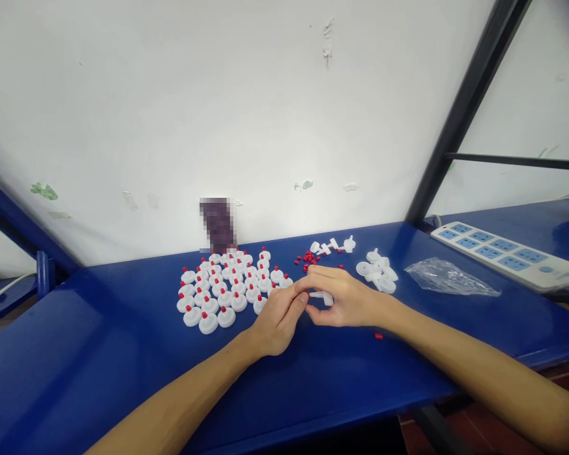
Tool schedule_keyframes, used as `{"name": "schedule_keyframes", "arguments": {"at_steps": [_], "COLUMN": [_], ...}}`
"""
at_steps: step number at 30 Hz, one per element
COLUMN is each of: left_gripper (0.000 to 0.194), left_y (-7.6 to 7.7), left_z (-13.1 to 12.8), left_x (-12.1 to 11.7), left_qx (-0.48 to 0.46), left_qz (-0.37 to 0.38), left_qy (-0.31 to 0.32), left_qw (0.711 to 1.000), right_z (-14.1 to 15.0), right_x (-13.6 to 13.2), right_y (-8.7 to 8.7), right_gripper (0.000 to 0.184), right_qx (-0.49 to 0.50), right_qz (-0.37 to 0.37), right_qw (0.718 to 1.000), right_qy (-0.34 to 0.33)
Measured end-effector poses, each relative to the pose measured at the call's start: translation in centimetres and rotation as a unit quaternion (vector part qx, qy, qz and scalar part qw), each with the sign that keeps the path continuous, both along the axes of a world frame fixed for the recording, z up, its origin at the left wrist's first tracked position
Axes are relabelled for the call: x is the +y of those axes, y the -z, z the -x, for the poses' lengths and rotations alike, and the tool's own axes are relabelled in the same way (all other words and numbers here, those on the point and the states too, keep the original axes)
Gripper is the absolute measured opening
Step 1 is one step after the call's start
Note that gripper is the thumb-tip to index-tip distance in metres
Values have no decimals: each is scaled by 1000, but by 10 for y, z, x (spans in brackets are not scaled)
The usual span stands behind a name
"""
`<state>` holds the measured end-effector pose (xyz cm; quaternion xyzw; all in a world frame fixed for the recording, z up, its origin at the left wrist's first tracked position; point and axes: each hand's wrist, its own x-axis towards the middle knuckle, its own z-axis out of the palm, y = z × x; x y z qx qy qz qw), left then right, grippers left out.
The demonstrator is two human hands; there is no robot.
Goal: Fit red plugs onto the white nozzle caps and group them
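My left hand (pixel 279 321) and my right hand (pixel 348 298) meet at the fingertips above the blue table. A white plastic nozzle piece (pixel 328 298), its narrow stem pointing left, sits within my closed right fingers. At the stem's tip, my left thumb and forefinger pinch what looks like a small red cap, mostly hidden by the fingers. Many round white lids with red tips (pixel 226 317) stand upright in a group left of my hands. Loose red caps (pixel 309 256) lie in a small heap beyond my right hand. One more red cap (pixel 378 337) lies near my right wrist.
White nozzle parts (pixel 334 244) lie by the wall, and white lids without red tips (pixel 378 272) are piled at right. A clear plastic bag (pixel 448 278) and a white power strip (pixel 507 253) lie farther right. A blurred dark object (pixel 219 224) leans on the wall.
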<state>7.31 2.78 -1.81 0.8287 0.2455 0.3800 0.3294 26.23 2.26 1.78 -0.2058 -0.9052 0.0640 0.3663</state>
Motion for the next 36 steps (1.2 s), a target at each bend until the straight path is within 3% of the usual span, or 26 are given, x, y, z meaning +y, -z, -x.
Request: {"name": "schedule_keyframes", "arguments": {"at_steps": [5, 9, 14, 18, 23, 29, 36], "left_gripper": [33, 30, 28, 32, 37, 42, 31], "left_y": [-1, 0, -1, 0, 2, -2, -1], "left_z": [-1, -1, -2, -4, -6, -9, -12], "left_x": [0, -2, -4, -3, -1, -5, -12], "left_qx": [4, 21, 45, 50, 58, 86, 127], "left_qz": [1, -18, -51, -68, -68, -57, -92], "left_qy": [12, -2, -4, -3, -7, -38, -101], "left_qw": [1000, 1000, 998, 996, 996, 994, 982], "right_z": [-1, 4, 7, 7, 8, 8, 8], "right_x": [-7, -8, -4, -1, -2, 3, 4], "right_y": [-6, -3, 7, 8, 10, 19, 23], "right_gripper": [28, 17, 19, 28, 37, 43, 43], "right_qx": [19, 98, 158, 128, 116, 138, 166], "right_qz": [138, 240, 167, 122, 96, 92, 120], "right_qw": [989, 966, 973, 983, 988, 986, 978], "right_qy": [-48, -9, 4, -43, -30, -12, -27]}}
